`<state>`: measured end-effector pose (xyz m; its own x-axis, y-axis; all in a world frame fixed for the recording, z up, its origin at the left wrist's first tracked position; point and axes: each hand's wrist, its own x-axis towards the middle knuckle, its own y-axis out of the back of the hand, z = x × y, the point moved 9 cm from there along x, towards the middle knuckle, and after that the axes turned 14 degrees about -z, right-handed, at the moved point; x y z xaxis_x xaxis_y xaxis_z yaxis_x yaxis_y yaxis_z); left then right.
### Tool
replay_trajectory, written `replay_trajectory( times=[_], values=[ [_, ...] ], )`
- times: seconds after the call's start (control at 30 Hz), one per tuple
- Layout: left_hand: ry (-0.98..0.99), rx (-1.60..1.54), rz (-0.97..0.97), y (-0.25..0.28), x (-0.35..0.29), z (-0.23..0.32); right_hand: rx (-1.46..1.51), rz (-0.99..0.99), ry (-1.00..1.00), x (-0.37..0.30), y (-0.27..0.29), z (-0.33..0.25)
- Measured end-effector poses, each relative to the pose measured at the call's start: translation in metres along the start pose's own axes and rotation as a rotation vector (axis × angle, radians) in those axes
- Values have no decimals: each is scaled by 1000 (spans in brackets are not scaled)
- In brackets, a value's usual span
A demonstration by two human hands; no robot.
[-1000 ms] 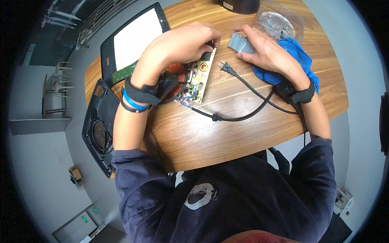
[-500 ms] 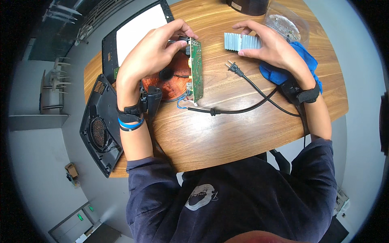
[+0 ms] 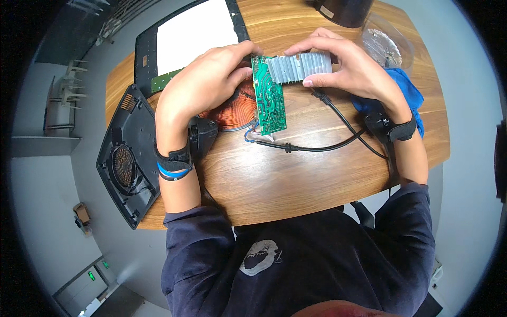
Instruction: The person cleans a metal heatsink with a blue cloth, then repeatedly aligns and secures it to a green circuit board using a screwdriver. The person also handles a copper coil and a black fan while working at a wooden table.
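Note:
My left hand [image 3: 203, 87] grips the top edge of a green circuit board [image 3: 269, 98], held upright on its side above the wooden table [image 3: 296, 174]. My right hand [image 3: 351, 68] holds a ribbed silver heat sink [image 3: 298, 67] pressed against the board's right face. Behind the board, partly hidden by my left hand, lies a copper coil disc [image 3: 237, 108]. Thin wires [image 3: 256, 137] hang from the board's lower end. A black power cord [image 3: 317, 148] runs across the table under my right wrist.
A black plastic housing with a round fan grille [image 3: 124, 166] lies at the left table edge. A black frame with a white panel [image 3: 195, 34] sits at the back left. A blue cloth [image 3: 406, 92], a clear plastic container [image 3: 385, 45] and a dark round object [image 3: 343, 10] lie at the back right.
The board was flat on the table, then tipped upright. My right hand has brought the heat sink from the right up against the board's face.

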<state>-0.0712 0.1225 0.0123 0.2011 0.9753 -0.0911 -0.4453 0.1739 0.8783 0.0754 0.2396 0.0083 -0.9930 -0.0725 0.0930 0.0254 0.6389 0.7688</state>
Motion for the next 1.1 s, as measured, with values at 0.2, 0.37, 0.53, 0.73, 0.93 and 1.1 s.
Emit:
replay_trajectory(
  times=[0.2, 0.37, 0.53, 0.73, 0.93, 1.1],
  values=[
    [3, -105, 49, 11, -6, 24, 279, 36, -41, 16, -8, 16],
    [-57, -127, 196, 12, -3, 27, 405, 30, 27, 30, -11, 2],
    [80, -268, 202, 11, -4, 12, 192, 238, -131, 1, 19, 16],
    [176, -264, 231, 17, -19, 1, -364, 235, -548, -109, 101, 59],
    [201, -244, 302, 28, -22, 1, -457, -39, -671, -186, 93, 119],
    [237, -283, 297, 23, -17, 9, -262, -50, -393, -182, 97, 131]
  ],
)
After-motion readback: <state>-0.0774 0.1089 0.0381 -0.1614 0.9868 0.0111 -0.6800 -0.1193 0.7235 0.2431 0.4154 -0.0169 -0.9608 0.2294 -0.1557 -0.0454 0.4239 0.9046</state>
